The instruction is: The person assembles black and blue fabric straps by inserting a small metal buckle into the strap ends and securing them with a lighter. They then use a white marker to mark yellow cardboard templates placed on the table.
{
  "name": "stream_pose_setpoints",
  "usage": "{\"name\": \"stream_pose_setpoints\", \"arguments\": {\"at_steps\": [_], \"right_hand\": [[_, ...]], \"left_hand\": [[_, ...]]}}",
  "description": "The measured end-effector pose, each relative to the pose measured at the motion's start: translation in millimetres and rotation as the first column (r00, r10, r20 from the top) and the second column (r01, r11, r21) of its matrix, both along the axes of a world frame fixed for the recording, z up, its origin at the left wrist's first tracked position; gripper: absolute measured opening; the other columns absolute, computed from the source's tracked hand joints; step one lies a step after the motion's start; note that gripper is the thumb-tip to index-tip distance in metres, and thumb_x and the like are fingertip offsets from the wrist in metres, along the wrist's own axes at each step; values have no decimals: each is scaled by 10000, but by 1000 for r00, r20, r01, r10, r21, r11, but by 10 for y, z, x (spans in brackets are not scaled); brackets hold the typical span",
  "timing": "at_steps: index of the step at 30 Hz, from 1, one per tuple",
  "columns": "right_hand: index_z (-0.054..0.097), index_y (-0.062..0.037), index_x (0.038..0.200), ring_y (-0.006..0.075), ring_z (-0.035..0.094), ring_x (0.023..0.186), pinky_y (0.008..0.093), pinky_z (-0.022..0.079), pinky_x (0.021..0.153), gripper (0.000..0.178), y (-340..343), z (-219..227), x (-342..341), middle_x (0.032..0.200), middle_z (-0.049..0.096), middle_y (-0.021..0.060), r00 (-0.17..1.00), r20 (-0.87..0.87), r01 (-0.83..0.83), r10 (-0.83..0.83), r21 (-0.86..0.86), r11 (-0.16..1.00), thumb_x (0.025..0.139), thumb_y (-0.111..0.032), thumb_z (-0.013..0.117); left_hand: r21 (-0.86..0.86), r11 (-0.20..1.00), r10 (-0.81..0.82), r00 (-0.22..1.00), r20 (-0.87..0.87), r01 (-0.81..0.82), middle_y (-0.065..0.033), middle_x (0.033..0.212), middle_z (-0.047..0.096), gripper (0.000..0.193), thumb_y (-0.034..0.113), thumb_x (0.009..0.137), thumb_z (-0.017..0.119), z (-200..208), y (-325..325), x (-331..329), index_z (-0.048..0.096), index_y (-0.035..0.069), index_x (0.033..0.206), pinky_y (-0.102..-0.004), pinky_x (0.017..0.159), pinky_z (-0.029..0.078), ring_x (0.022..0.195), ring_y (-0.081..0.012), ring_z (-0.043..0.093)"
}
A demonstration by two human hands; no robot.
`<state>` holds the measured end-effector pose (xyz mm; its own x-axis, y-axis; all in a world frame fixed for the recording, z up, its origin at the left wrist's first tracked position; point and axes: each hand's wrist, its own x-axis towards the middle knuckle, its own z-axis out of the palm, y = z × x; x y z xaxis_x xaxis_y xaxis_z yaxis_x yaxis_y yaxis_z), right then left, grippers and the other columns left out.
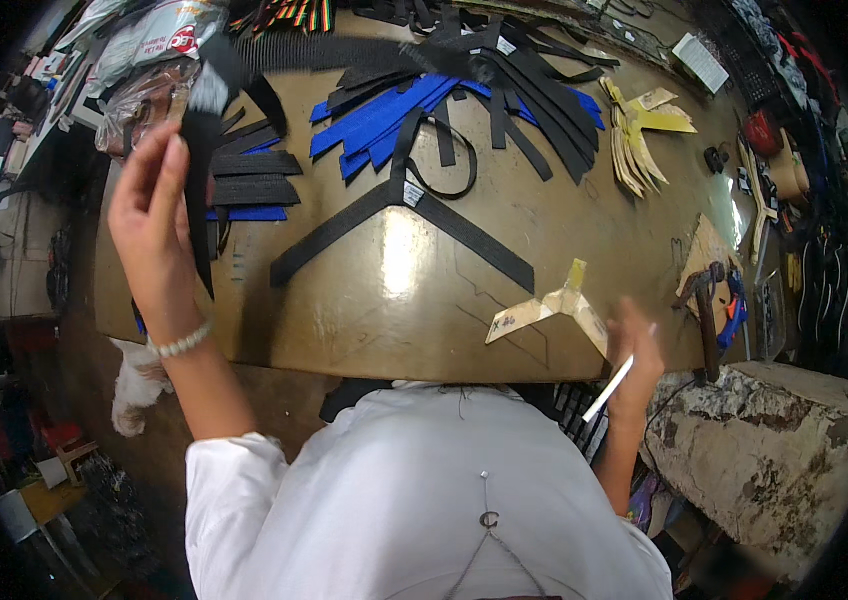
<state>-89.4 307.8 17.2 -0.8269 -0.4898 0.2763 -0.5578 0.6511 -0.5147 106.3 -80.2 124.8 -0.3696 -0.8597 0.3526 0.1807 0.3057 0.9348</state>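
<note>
My left hand (156,235) is raised over the left of the table, fingers pinched round a black webbing strap (200,165). The strap hangs down past my wrist, and its upper part is smeared by motion. At the table's front right edge, my right hand (636,355) is closed round a slim white stick, perhaps a marking pencil (608,390). Just left of that hand lies a cream Y-shaped paper template (568,298). A black Y-shaped strap piece (344,230) with a white label and a loop lies flat in the middle, apart from both hands.
Black and blue strap pieces (384,125) are fanned in piles at the back. Yellowish paper templates (634,135) lie stacked at the back right. A hammer (706,310) rests near the right edge. Plastic-wrapped bundles (149,95) stand at the back left.
</note>
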Motion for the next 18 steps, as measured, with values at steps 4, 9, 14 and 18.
{"name": "stream_pose_setpoints", "arguments": {"at_steps": [4, 9, 14, 18], "right_hand": [[627, -38, 1173, 326, 620, 926, 381, 494, 836, 295, 26, 8, 31, 1082, 661, 189, 997, -1, -83, 83, -6, 997, 881, -73, 645], [619, -11, 1122, 343, 593, 984, 383, 470, 870, 362, 62, 82, 98, 1069, 641, 173, 981, 45, -189, 187, 43, 981, 774, -9, 719], [608, -20, 1068, 323, 603, 959, 372, 474, 852, 296, -29, 64, 171, 1024, 626, 165, 975, 190, -106, 117, -68, 992, 787, 20, 692], [596, -35, 991, 316, 607, 925, 366, 488, 811, 270, -229, 27, 215, 1023, 615, 154, 950, 63, -284, 307, -239, 928, 759, 80, 673]], "left_hand": [[-161, 984, -100, 985, -141, 77, -53, 1036, 662, 260, 126, 920, 655, 168, -250, -291, 647, -23, 1133, -231, 822, 489, 918, -97, 611], [-337, 934, 186, 968, 166, -121, -59, 1060, 676, 237, 163, 904, 677, -129, -500, -485, 690, 9, 1084, -243, 896, 460, 964, -117, 617], [-753, 641, 386, 787, 481, 146, -142, 1040, 635, 174, 97, 855, 639, -923, 151, -522, 679, 35, 1013, -383, 915, 443, 1026, -312, 573], [-597, 729, 165, 761, 628, 335, -108, 1050, 600, 179, 104, 841, 657, -1239, 773, -600, 659, 42, 1008, -394, 890, 426, 1017, -297, 543]]}}
